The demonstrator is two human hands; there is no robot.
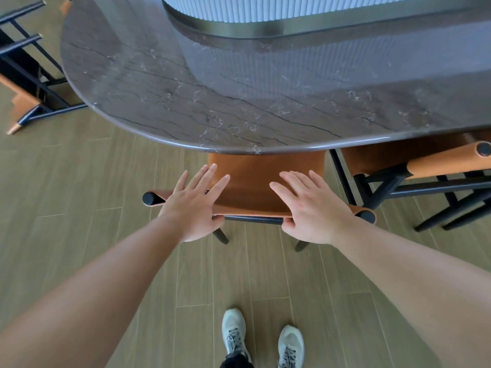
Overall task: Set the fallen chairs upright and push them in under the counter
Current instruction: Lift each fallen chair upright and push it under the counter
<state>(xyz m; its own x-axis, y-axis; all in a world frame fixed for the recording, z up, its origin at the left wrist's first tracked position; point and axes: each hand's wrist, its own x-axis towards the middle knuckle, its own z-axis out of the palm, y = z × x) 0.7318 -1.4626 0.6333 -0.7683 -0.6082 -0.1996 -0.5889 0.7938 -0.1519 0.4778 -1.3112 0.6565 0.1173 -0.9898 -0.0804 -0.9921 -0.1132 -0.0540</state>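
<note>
Under both palms sits the orange backrest of an upright chair point(252, 187), its seat tucked beneath the counter point(212, 102) just beyond the fingertips. Left hand point(192, 205) lies flat with fingers spread, thumb hooked under the black top rail; right hand point(313, 208) does likewise at the other end. Right of the right hand stands a second chair point(425, 168), also pushed in. Far left of the left hand, a third chair point(24, 75) lies tipped on the floor point(79, 208).

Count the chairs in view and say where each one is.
3. One chair stands under the counter beneath both hands, a second chair stands at its right, a third chair lies fallen far left. Others may be hidden.
</note>
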